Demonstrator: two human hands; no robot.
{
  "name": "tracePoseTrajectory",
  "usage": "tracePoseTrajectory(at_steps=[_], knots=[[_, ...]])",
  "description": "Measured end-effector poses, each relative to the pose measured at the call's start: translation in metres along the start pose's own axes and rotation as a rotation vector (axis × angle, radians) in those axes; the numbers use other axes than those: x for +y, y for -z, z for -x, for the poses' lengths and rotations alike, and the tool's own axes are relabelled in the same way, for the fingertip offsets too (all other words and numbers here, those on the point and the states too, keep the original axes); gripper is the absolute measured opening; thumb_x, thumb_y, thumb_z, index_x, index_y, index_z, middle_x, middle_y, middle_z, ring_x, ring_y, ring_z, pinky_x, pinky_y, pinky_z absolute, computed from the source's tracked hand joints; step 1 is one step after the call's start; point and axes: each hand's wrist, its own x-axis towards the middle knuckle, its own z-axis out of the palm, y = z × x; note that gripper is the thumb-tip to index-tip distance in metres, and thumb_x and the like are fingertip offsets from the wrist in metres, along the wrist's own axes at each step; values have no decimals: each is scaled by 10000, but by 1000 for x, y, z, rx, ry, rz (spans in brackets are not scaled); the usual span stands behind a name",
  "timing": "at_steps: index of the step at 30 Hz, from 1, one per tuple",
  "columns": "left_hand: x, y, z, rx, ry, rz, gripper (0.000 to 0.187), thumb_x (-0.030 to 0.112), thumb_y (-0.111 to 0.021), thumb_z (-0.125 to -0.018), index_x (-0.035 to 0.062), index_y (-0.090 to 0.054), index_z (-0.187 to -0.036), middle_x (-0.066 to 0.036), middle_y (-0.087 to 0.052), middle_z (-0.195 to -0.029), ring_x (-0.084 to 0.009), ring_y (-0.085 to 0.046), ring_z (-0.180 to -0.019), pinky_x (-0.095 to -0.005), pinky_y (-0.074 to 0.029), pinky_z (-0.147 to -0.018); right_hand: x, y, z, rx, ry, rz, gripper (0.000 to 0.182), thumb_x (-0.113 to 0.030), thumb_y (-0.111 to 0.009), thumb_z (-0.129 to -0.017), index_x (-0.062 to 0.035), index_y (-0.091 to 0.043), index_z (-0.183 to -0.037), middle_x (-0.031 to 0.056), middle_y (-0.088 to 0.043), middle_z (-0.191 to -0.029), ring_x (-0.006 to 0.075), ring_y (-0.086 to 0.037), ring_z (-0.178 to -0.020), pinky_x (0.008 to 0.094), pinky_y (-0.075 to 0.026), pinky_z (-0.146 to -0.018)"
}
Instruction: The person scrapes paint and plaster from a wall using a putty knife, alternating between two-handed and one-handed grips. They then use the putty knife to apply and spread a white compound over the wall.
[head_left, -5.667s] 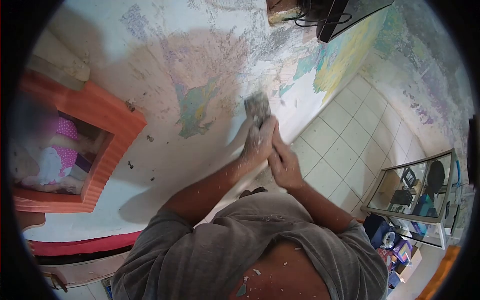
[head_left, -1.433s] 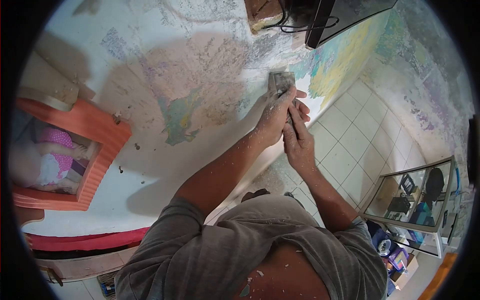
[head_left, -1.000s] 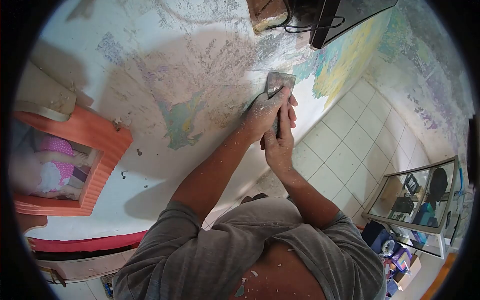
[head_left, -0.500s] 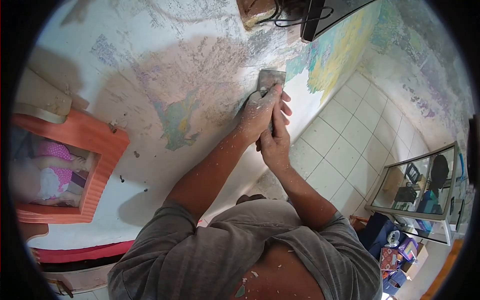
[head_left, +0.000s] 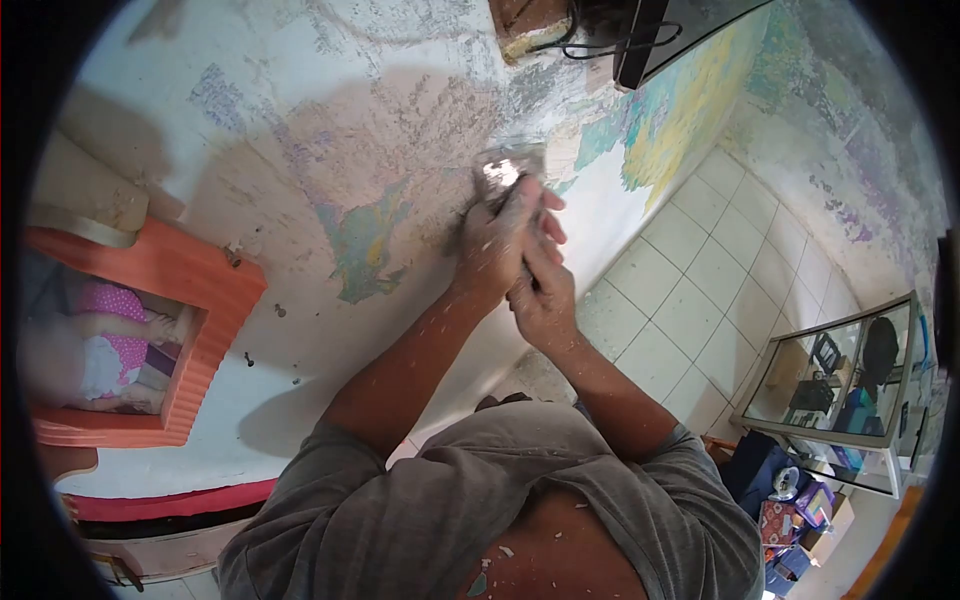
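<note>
A scraper (head_left: 508, 168) with a wide metal blade lies against the wall (head_left: 400, 120), its blade smeared by motion and catching the light. My left hand (head_left: 492, 255), dusted with white flakes, is closed around the scraper close behind the blade. Lower down, my right hand (head_left: 545, 305) wraps the handle end. Most of the handle is hidden by the fingers. Around the blade the wall shows scuffed white paint and bare patches, with a green and yellow patch (head_left: 365, 245) below left.
An orange-framed picture (head_left: 225, 285) hangs at left. Above are a dark screen-like panel (head_left: 680, 35) and black cables (head_left: 610, 45). Tiled floor (head_left: 690, 270) stretches to the right, where a glass cabinet (head_left: 820, 435) stands beside piled boxes (head_left: 785, 520).
Both hands and the scraper have moved left and slightly down along the wall, and the blade has tilted. The grip stays closed. My view has shifted slightly.
</note>
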Motion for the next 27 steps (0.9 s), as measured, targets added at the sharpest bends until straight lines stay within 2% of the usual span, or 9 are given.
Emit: tracePoseTrajectory(at_steps=[5,9,11,13,17,20,23,25,27], knots=[[1,-13,-14,-8,79,-45,479,452,-468,-1016,1,-626,-1061,-100,-630,-840,-162,-613,-692,-305,-515,-650,-18,-9,0,109,-270,-399,535,-111,-519,-979,-48,-372,-1489,61,-615,-835,97,-552,-633,242,-472,-572],[2,-11,-11,-10,46,-53,477,436,-462,-1019,-8,-626,-1082,-100,-630,-855,-163,-612,-689,-291,-513,-644,-1,-7,-4,166,-230,-387,543,-139,-516,-989,-49,-352,-1499,35,-592,-772,89,-539,-603,232,-451,-535],[7,-4,11,106,-48,0,474,425,-462,-1022,-14,-617,-1116,-92,-625,-837,-159,-612,-684,-287,-517,-643,5,-7,-4,-18,90,-106,530,-126,-503,-993,-50,-356,-1497,33,-581,-774,78,-528,-590,222,-435,-513],[2,-2,11,101,-58,2,471,409,-454,-1029,-21,-606,-1148,-102,-643,-860,-159,-619,-703,-290,-522,-665,-9,-4,0,-44,39,-98,535,-111,-518,-977,-36,-370,-1485,98,-640,-875,141,-605,-690,257,-497,-612],[-14,-9,-12,6,3,-44,459,395,-447,-1034,-29,-594,-1130,-135,-679,-943,-179,-641,-790,-298,-527,-717,-10,-8,-5,199,-431,-494,552,-70,-534,-941,-36,-385,-1472,214,-657,-1123,252,-645,-988,334,-507,-869],[-22,-8,7,135,-146,75,441,383,-441,-1037,-26,-573,-1137,-144,-687,-969,-194,-655,-822,-309,-535,-731,-4,-6,-6,137,65,-12,563,-61,-539,-933,-46,-393,-1477,235,-645,-1192,244,-661,-971,321,-505,-863],[-27,5,27,173,-237,106,406,345,-437,-1043,-32,-589,-1058,-130,-693,-939,-165,-654,-816,-286,-531,-730,3,-8,-6,47,296,48,584,-74,-545,-942,-37,-355,-1492,258,-616,-1253,264,-659,-1005,319,-499,-879],[-24,6,28,164,-211,77,398,344,-440,-1042,-23,-587,-1083,-123,-697,-967,-170,-656,-814,-282,-532,-727,-9,-8,-5,147,304,110,659,-78,-546,-956,-49,-237,-1537,225,-663,-1129,241,-667,-902,321,-518,-808],[-19,9,27,142,-164,18,387,343,-447,-1040,-6,-585,-1135,-109,-706,-1023,-181,-662,-812,-275,-534,-722,-21,-3,-3,69,-255,-548,802,-94,-564,-961,-82,-39,-1568,152,-665,-953,187,-640,-758,291,-510,-689]])
